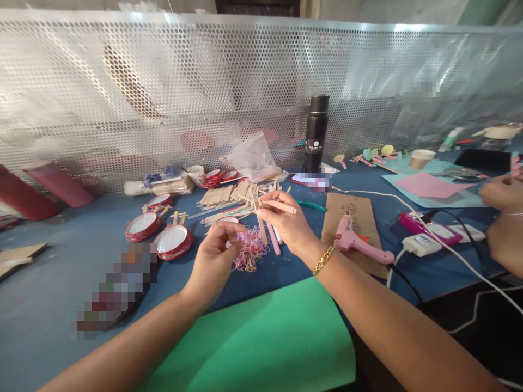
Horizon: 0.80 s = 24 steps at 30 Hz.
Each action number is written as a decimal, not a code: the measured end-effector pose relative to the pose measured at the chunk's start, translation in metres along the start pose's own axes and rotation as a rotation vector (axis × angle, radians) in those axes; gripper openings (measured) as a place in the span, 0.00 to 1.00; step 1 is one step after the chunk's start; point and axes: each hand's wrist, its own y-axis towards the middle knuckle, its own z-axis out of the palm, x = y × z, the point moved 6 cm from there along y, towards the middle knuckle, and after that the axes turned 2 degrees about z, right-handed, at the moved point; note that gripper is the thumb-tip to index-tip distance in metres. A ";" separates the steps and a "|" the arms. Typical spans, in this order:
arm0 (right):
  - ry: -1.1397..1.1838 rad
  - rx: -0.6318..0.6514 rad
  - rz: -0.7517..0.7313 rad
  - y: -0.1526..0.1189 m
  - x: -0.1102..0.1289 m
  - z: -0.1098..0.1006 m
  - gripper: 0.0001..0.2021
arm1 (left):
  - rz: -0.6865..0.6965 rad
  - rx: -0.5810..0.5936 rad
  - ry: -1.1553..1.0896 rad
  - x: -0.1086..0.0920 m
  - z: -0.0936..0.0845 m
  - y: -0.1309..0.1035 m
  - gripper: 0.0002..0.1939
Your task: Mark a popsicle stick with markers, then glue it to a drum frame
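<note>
My right hand [286, 220] grips a flat wooden craft stick [260, 220] that hangs downward, along with a pale pink marker [281, 206] lying across the fingers. To its left, my left hand [218, 250] is closed in a pinch at the edge of a pile of colourful rubber bands [250, 251]; whatever it pinches is too small to make out. Below the right hand lies a pink-purple marker [273, 239]. Loose craft sticks [224, 195] are heaped behind both hands. Small red-rimmed drums [174, 242] stand left of my left hand.
Green sheet [261, 337] covers the near edge. At right, a pink glue gun [359, 242] rests on cardboard [333, 212], beside cables and a power strip [433, 228]. A black bottle [316, 136] stands before the perforated metal screen [204, 81]. Another person's hand [500, 193] is far right.
</note>
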 end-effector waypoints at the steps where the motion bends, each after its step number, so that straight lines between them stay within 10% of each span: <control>1: -0.011 -0.002 -0.008 0.000 -0.001 0.000 0.14 | 0.002 -0.007 -0.022 0.000 -0.001 0.002 0.10; 24: -0.025 -0.020 -0.020 0.002 -0.008 0.000 0.13 | -0.098 -0.002 -0.494 -0.025 -0.005 0.016 0.07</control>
